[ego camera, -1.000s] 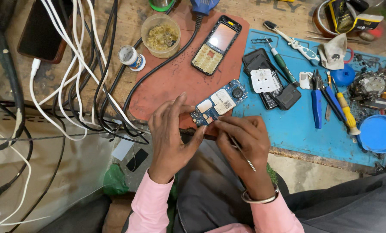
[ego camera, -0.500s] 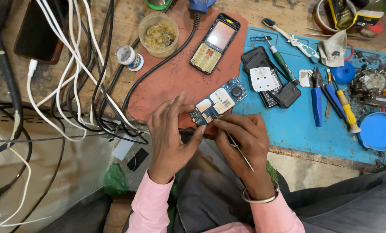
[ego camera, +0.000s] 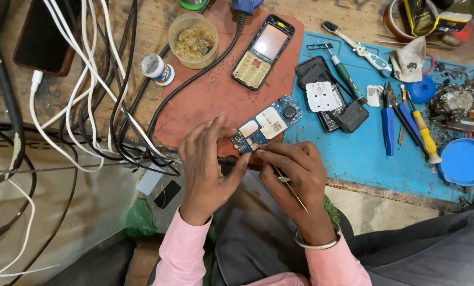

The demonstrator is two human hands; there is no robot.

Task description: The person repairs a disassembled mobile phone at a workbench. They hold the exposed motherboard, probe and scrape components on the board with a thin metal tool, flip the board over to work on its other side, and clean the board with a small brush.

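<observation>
A: Where's the circuit board (ego camera: pixel 266 127)?
B: At the near edge of the red mat (ego camera: pixel 205 100), resting on the surface; left hand (ego camera: pixel 208 169) pinches its near end, grip closed on it

A: Right hand (ego camera: pixel 295 175)?
B: Just right of the board's near corner, fingers closed around thin tweezers (ego camera: pixel 290 188), tips at the board

A: Around the board?
B: Phone front (ego camera: pixel 262 51) beyond it on the mat; blue mat (ego camera: pixel 364 153) to its right with pliers (ego camera: pixel 388 119)

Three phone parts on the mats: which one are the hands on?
The blue circuit board, pinched by the left hand and right hand. The phone front frame and black back cover lie untouched farther back.
</observation>
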